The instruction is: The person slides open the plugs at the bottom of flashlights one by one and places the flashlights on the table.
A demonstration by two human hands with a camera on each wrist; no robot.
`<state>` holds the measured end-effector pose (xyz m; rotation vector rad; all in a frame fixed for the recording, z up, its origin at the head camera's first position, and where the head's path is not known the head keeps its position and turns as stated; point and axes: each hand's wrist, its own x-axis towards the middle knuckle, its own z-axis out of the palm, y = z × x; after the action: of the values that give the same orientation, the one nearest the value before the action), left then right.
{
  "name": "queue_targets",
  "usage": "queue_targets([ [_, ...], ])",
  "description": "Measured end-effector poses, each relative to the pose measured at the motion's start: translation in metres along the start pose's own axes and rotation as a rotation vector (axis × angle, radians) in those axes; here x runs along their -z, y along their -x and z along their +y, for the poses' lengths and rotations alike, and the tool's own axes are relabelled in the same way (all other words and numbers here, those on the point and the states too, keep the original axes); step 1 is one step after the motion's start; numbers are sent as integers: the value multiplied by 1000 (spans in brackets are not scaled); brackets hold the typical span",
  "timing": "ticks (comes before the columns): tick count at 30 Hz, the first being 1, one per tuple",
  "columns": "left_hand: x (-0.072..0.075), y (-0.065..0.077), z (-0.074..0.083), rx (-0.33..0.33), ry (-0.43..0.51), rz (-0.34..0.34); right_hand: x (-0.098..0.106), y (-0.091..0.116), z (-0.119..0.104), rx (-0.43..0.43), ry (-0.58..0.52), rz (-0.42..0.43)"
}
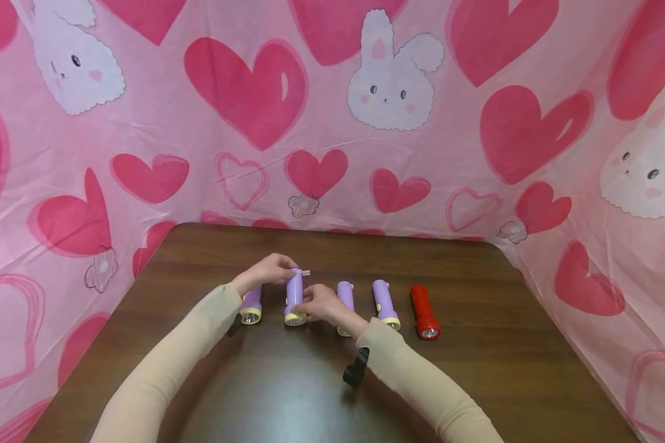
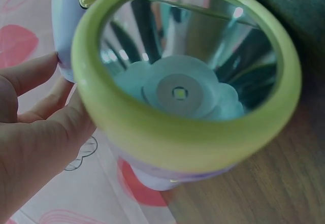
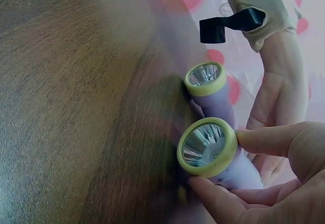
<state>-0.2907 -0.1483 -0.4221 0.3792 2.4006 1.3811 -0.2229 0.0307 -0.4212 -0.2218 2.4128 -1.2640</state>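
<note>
1. Worktop (image 1: 476, 381): dark wood-grain, carrying five flashlights in a spaced row, lens ends toward the person.
2. Item in hand: the second flashlight from the left (image 1: 294, 292), purple with a yellow lens rim, near the middle of the row. Short pale prongs (image 1: 306, 272) project from its tail, toward the right.
3. Hands: both clamped on that one flashlight. The left hand (image 1: 267, 271) grips the tail; the right hand (image 1: 322, 302) pinches the lens end by thumb and fingers.
4. Left neighbour: the leftmost flashlight (image 1: 252, 301), also purple, lies just beside, its rear part hidden by the left hand. Its lens fills most of the left wrist view — an obstruction to seeing the grip there.
5. Right neighbours: the third flashlight (image 1: 346, 294), purple, lies partly behind the right hand and wrist; the fourth flashlight (image 1: 383, 296), purple, has its rim partly overlapped by the right sleeve (image 1: 421, 375).
6. Far right: the red flashlight (image 1: 422, 307) lies fully visible, well apart from both hands.
7. Black wrist-worn device (image 1: 356, 367) hangs below the right wrist, over the worktop.
8. Surround: pink cloth (image 1: 332, 138) printed with hearts and rabbits — behind and along both sides.
</note>
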Motion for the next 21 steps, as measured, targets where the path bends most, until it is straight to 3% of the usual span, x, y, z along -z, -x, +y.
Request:
queue_targets([
  [21, -4, -3, -2, 39, -39, 23, -3, -2, 1, -6, 30, 10],
])
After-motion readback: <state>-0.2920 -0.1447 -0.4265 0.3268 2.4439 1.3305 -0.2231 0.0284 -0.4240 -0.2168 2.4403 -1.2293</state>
